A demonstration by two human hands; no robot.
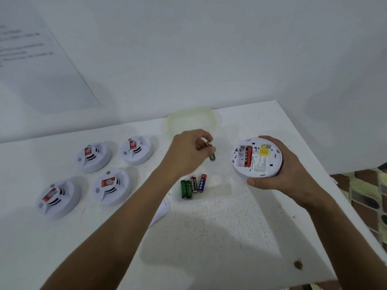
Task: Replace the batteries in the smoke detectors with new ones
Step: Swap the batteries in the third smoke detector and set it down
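The open detector point(257, 156) sat right of centre in the frame, turned back-up and tilted toward the camera, cupped in the right hand point(278, 170), whose fingers curled round its far rim while the thumb pressed the near edge. Its battery bay lay on the left part of the back, with a red cell point(248, 156) seated in one slot, long axis running roughly up and down the frame; the slot just left of it looked vacant, a spring showing at its top.

The left hand point(189, 151), at centre frame, was well apart from the detector and to its left. Its fingers were bunched and appeared to pinch a battery point(212, 156), which hung nearly upright below the fingertips, lower end toward the tabletop point(240, 227). The left hand was the nearer one to that cell, and the vacant slot lay to its right. By judgement, the coming move would need the cell carried rightward and laid over so that its axis matched the slot's.

Four loose batteries point(193, 186), two green, one dark, one blue and red, lay side by side below the left hand. A pale lid point(210, 116) sat behind it, at the back of the tabletop. Four closed detectors point(113, 186) sat face-up in a cluster at the left.
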